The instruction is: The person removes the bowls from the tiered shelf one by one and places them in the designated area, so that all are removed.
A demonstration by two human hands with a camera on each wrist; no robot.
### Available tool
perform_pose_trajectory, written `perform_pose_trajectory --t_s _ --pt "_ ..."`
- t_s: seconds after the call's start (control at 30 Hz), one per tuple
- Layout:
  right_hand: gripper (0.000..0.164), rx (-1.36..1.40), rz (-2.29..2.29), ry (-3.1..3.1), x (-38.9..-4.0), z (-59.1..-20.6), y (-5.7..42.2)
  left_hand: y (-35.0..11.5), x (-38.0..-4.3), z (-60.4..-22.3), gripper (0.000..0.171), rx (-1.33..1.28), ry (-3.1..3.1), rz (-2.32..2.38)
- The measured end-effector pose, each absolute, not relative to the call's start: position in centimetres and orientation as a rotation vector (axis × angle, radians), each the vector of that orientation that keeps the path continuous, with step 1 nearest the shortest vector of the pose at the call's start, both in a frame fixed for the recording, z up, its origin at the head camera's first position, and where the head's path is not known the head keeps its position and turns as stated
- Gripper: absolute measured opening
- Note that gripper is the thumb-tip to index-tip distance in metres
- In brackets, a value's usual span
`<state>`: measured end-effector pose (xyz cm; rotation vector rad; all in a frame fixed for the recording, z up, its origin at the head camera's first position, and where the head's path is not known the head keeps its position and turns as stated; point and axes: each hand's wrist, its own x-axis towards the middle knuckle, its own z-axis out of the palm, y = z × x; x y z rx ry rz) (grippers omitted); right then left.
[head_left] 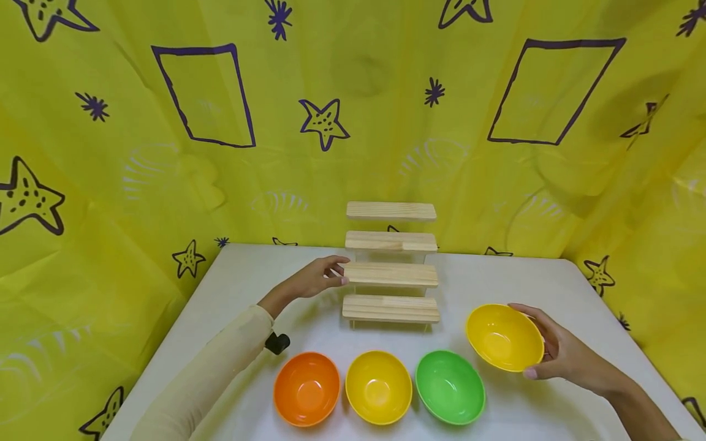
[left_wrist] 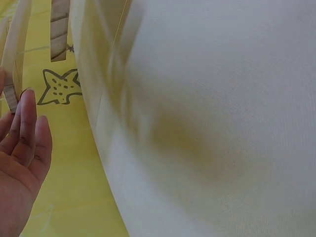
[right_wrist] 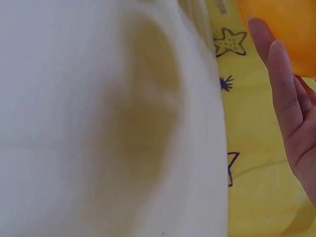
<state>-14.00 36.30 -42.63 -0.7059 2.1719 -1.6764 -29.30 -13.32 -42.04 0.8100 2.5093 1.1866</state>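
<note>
A wooden tiered stand (head_left: 390, 274) with several pale planks stands toward the back of the white table. At its left side my left hand (head_left: 320, 277) pinches the end of one plank, thumb below and fingers above; the left wrist view shows the fingers (left_wrist: 28, 123) against the plank's end. My right hand (head_left: 568, 352) holds a yellow bowl (head_left: 504, 338) by its right side, tilted and raised off the table. In the right wrist view this bowl (right_wrist: 286, 34) is partly cut off. Nearer me, an orange bowl (head_left: 307, 389), a second yellow bowl (head_left: 379, 388) and a green bowl (head_left: 450, 388) sit in a row.
The white table (head_left: 248, 269) is enclosed at the back and sides by a yellow curtain (head_left: 375, 165) with drawn stars and frames. A small black object (head_left: 277, 343) shows beside the left sleeve, attached at the wrist.
</note>
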Motion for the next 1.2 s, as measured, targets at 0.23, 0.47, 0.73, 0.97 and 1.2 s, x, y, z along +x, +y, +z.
perform_pose_trajectory --t_s 0.23,0.47,0.73,0.97,1.2 --pt "0.090 -0.583 -1.653 2.165 -12.6 -43.8 37.2 -13.4 -29.4 -42.1 0.054 0.817 2.516 1.188" --pt "0.090 -0.500 -1.641 2.158 -11.5 -44.9 37.8 -13.3 -29.4 -42.2 0.054 0.812 2.510 1.189" --pt "0.089 -0.336 -1.548 2.170 -10.9 -45.9 38.6 -13.4 -29.5 -42.2 0.054 0.815 2.517 1.198" --pt "0.089 -0.281 -1.554 2.092 -10.5 -46.8 39.0 -13.5 -29.3 -42.2 0.054 0.817 2.517 1.190" --pt "0.080 -0.230 -1.540 2.060 -10.5 -47.6 39.1 -13.4 -29.3 -42.1 0.054 0.823 2.505 1.200"
